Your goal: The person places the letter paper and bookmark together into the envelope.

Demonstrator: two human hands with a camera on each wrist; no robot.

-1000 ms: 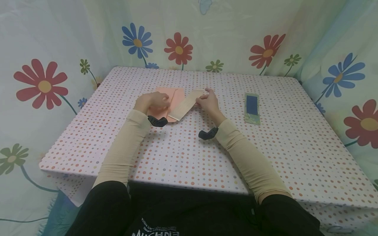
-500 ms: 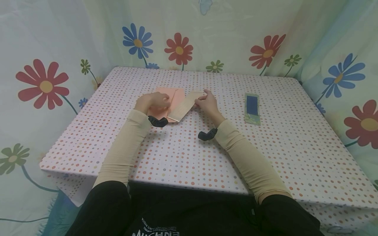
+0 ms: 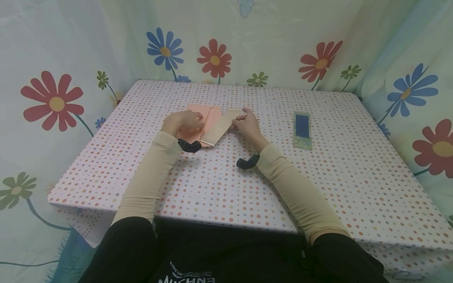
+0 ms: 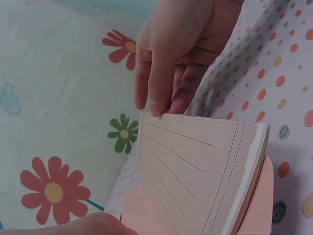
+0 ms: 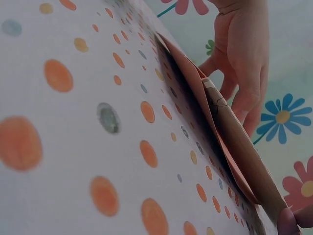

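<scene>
Pinching beige card (image 3: 221,126), far end between fingertips: right hand (image 3: 249,124). Near end overlaps pink envelope (image 3: 212,117), gripped by left hand (image 3: 185,120).

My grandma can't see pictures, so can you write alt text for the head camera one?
A person's right hand pinches a flat cream piece overlapping a peach folder, which the left hand holds, on a dotted tablecloth. A flat green-and-blue rectangle lies off to the right, with flowery curtains behind.
</scene>
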